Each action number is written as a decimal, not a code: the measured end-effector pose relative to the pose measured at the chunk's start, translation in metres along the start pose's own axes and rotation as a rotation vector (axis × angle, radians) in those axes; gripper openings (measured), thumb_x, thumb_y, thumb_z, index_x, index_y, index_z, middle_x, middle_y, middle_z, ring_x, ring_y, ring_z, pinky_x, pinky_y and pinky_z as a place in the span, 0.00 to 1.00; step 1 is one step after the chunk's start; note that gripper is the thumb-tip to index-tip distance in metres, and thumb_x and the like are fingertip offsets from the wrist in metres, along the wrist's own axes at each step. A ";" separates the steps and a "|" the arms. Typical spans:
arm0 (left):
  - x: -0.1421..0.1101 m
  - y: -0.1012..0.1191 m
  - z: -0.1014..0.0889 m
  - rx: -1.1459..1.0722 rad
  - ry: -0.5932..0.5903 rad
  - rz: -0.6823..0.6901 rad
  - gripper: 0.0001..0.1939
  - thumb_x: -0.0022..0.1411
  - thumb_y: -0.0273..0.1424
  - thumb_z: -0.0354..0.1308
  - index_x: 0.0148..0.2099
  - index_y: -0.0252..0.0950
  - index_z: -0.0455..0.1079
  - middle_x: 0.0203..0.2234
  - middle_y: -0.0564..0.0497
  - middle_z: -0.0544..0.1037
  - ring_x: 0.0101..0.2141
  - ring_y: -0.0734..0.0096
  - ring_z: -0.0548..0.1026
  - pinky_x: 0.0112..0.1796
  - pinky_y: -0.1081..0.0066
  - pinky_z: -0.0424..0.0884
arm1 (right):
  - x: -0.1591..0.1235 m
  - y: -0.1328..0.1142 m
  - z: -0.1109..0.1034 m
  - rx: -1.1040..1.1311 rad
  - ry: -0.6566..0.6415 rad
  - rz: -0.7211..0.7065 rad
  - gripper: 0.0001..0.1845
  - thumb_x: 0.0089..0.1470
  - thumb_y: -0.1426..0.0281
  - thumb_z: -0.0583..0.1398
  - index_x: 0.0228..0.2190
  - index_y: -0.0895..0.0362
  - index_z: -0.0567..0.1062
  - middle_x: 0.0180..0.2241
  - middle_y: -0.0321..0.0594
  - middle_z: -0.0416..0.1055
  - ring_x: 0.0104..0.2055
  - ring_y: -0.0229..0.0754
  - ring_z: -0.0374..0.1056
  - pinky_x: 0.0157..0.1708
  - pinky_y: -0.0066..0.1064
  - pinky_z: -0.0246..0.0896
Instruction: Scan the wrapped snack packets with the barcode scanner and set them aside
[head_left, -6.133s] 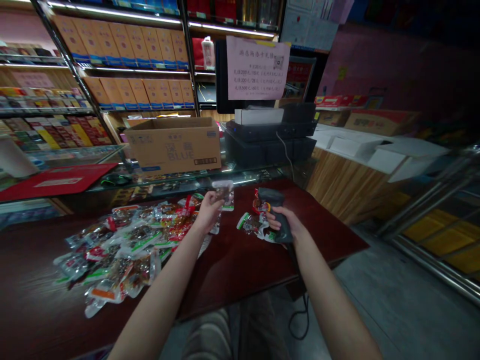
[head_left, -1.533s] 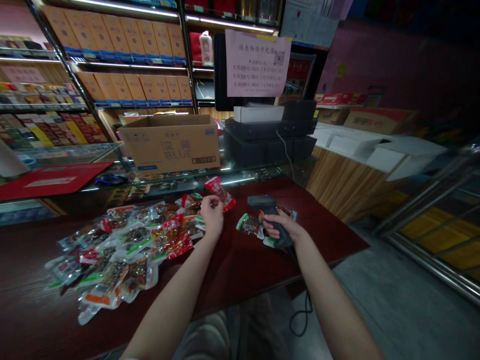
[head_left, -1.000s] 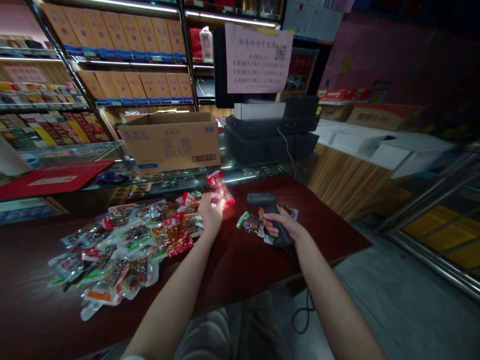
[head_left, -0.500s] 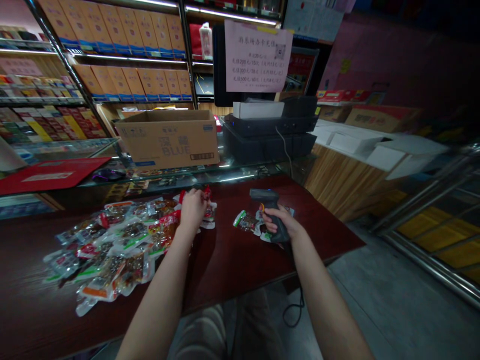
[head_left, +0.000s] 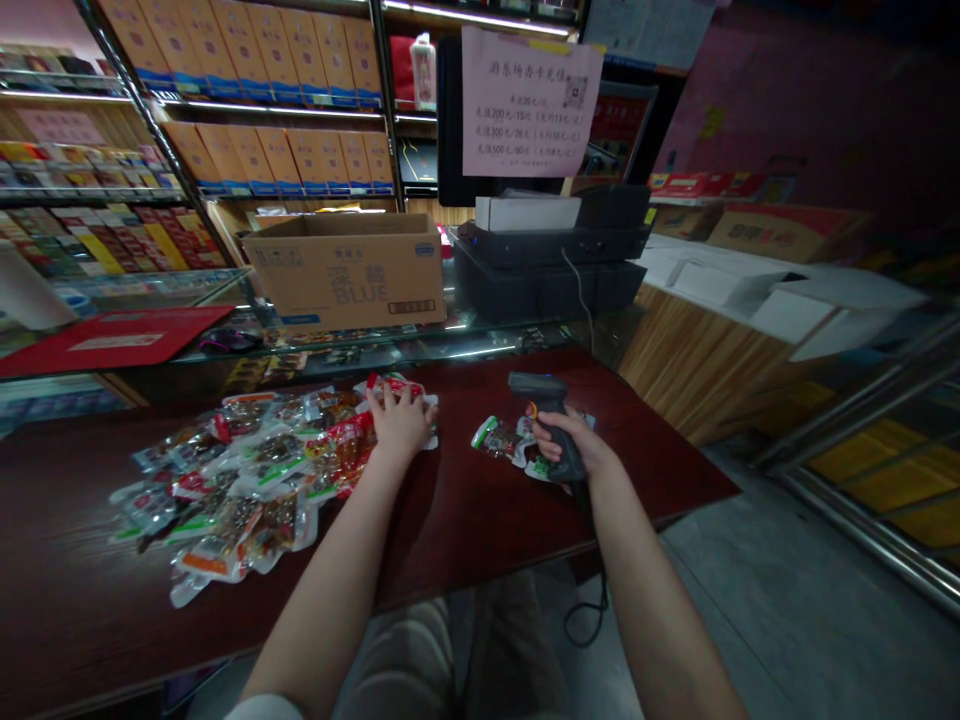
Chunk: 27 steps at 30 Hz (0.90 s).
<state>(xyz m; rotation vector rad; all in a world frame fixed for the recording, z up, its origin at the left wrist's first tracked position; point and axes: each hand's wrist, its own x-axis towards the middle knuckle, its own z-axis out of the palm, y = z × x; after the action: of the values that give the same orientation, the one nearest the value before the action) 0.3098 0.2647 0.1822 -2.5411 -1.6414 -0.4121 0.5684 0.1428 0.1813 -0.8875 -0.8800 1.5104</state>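
Our left hand (head_left: 401,428) has moved leftward and set down the red packet (head_left: 397,381) we held up in bright light a second ago, our curled fingers now spread over the heap's (head_left: 270,452) right end, that glow gone.

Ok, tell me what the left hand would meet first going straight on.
The left hand would likely meet the red packet just ahead; depth is unclear, so they may already be touching.

L hand (head_left: 402,420), R hand (head_left: 583,440) bare; pale L slv (head_left: 267,709); greyish trousers (head_left: 409,660).
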 end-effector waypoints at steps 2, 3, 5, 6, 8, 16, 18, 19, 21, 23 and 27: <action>-0.002 0.004 0.000 0.004 0.079 -0.015 0.23 0.65 0.41 0.51 0.51 0.31 0.75 0.59 0.33 0.68 0.63 0.28 0.54 0.58 0.32 0.34 | 0.000 -0.001 0.000 0.008 0.009 -0.005 0.15 0.48 0.65 0.66 0.34 0.57 0.67 0.18 0.27 0.61 0.13 0.28 0.52 0.11 0.21 0.48; -0.004 0.007 -0.001 -0.001 0.109 -0.011 0.23 0.64 0.41 0.52 0.51 0.30 0.75 0.58 0.31 0.68 0.63 0.28 0.53 0.59 0.32 0.32 | 0.001 -0.001 0.000 0.017 0.011 -0.011 0.15 0.48 0.65 0.66 0.34 0.57 0.67 0.17 0.27 0.61 0.13 0.28 0.51 0.11 0.21 0.48; -0.005 0.020 -0.003 -0.035 0.148 0.045 0.23 0.64 0.40 0.53 0.54 0.30 0.73 0.58 0.31 0.68 0.64 0.32 0.53 0.59 0.34 0.32 | 0.000 -0.004 -0.002 0.043 0.007 -0.028 0.15 0.48 0.65 0.65 0.34 0.57 0.67 0.17 0.27 0.61 0.12 0.27 0.51 0.11 0.20 0.47; -0.006 0.027 -0.003 -0.067 0.155 0.095 0.23 0.64 0.39 0.52 0.55 0.32 0.72 0.58 0.33 0.68 0.64 0.36 0.54 0.60 0.34 0.32 | -0.001 -0.006 -0.003 0.054 0.008 -0.037 0.15 0.48 0.64 0.65 0.34 0.57 0.67 0.17 0.27 0.61 0.12 0.27 0.50 0.11 0.20 0.47; -0.008 0.044 -0.004 -0.165 0.129 0.218 0.21 0.67 0.39 0.49 0.57 0.35 0.70 0.58 0.37 0.69 0.64 0.44 0.56 0.61 0.37 0.34 | -0.004 -0.009 -0.008 0.056 0.019 -0.057 0.14 0.49 0.64 0.65 0.35 0.57 0.67 0.18 0.27 0.61 0.12 0.27 0.50 0.11 0.20 0.46; -0.017 0.075 0.016 -0.384 -0.179 0.467 0.33 0.62 0.47 0.55 0.64 0.35 0.59 0.58 0.40 0.68 0.59 0.52 0.63 0.60 0.52 0.53 | -0.031 -0.005 -0.036 0.022 0.089 -0.081 0.14 0.52 0.64 0.64 0.37 0.56 0.66 0.18 0.27 0.61 0.13 0.28 0.51 0.11 0.20 0.48; -0.016 0.073 0.020 -0.363 -0.196 0.455 0.36 0.58 0.48 0.59 0.63 0.35 0.60 0.55 0.38 0.69 0.57 0.47 0.65 0.57 0.51 0.59 | -0.035 0.000 -0.040 0.032 0.085 -0.088 0.14 0.52 0.64 0.63 0.37 0.55 0.66 0.18 0.26 0.61 0.13 0.27 0.50 0.11 0.20 0.48; -0.015 0.072 0.021 -0.358 -0.199 0.442 0.36 0.57 0.48 0.60 0.62 0.35 0.61 0.53 0.38 0.69 0.55 0.46 0.66 0.55 0.51 0.61 | -0.036 0.002 -0.041 0.039 0.082 -0.090 0.14 0.52 0.63 0.63 0.37 0.55 0.66 0.18 0.26 0.60 0.13 0.28 0.50 0.11 0.20 0.48; -0.012 0.069 0.021 -0.395 -0.208 0.400 0.32 0.55 0.46 0.63 0.57 0.35 0.64 0.50 0.39 0.69 0.52 0.48 0.68 0.51 0.53 0.64 | -0.038 0.007 -0.043 0.054 0.076 -0.093 0.14 0.53 0.63 0.63 0.38 0.54 0.65 0.18 0.26 0.60 0.12 0.28 0.50 0.11 0.20 0.48; -0.009 0.066 0.022 -0.515 -0.189 0.351 0.27 0.53 0.41 0.65 0.52 0.36 0.65 0.47 0.42 0.69 0.48 0.54 0.70 0.49 0.56 0.67 | -0.040 0.009 -0.044 0.069 0.078 -0.099 0.14 0.53 0.63 0.63 0.38 0.54 0.66 0.19 0.26 0.60 0.13 0.28 0.50 0.11 0.20 0.48; -0.001 0.059 0.021 -0.915 -0.054 0.237 0.22 0.49 0.30 0.65 0.45 0.38 0.61 0.40 0.50 0.70 0.43 0.65 0.72 0.49 0.61 0.68 | -0.042 0.010 -0.045 0.094 0.109 -0.112 0.15 0.52 0.64 0.64 0.38 0.55 0.67 0.18 0.26 0.60 0.13 0.28 0.49 0.12 0.21 0.48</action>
<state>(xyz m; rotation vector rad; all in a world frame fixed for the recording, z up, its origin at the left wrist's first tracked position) 0.3664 0.2436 0.1656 -3.3169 -1.3079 -1.3278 0.6088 0.1023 0.1552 -0.8305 -0.7606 1.3821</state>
